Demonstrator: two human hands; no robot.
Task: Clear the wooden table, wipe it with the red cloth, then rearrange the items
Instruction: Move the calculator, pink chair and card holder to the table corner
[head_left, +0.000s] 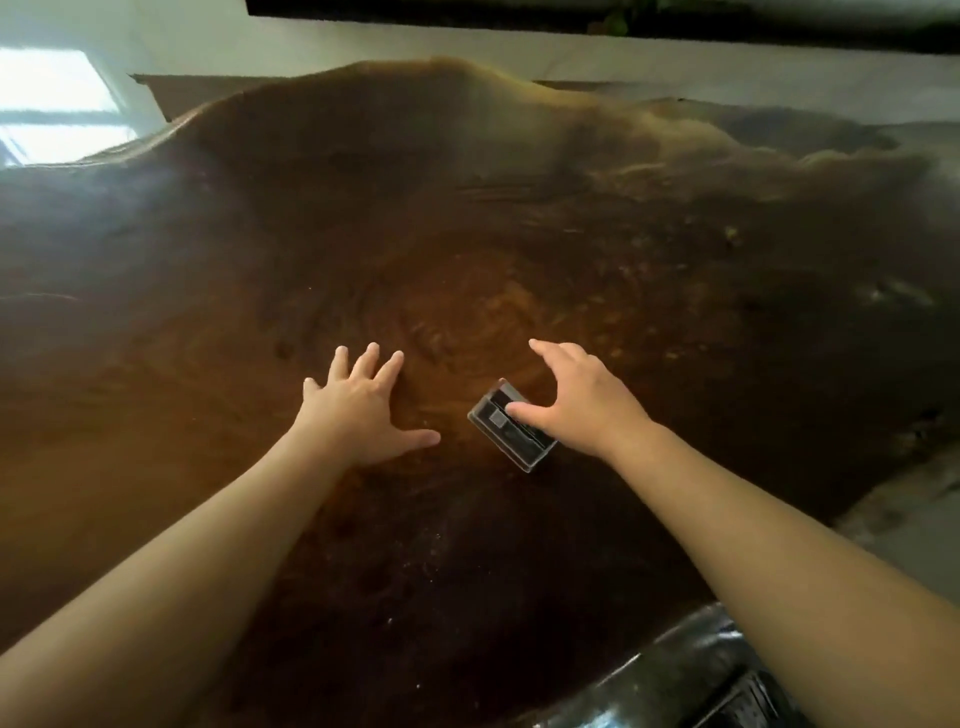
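A large dark wooden table (467, 234) with an irregular edge fills the view. A small clear plastic box (506, 428) with dark contents lies on it near the middle. My right hand (576, 400) hovers just above the box with fingers spread; its thumb reaches over the box's top. I cannot tell whether the thumb touches it. My left hand (358, 410) lies flat on the wood to the left of the box, fingers straight and spread. No red cloth is in view.
A shiny black object (691, 670) sits at the table's near right edge, below my right forearm. Pale floor (909, 525) shows past the right edge. A bright window patch (57, 104) is at the far left.
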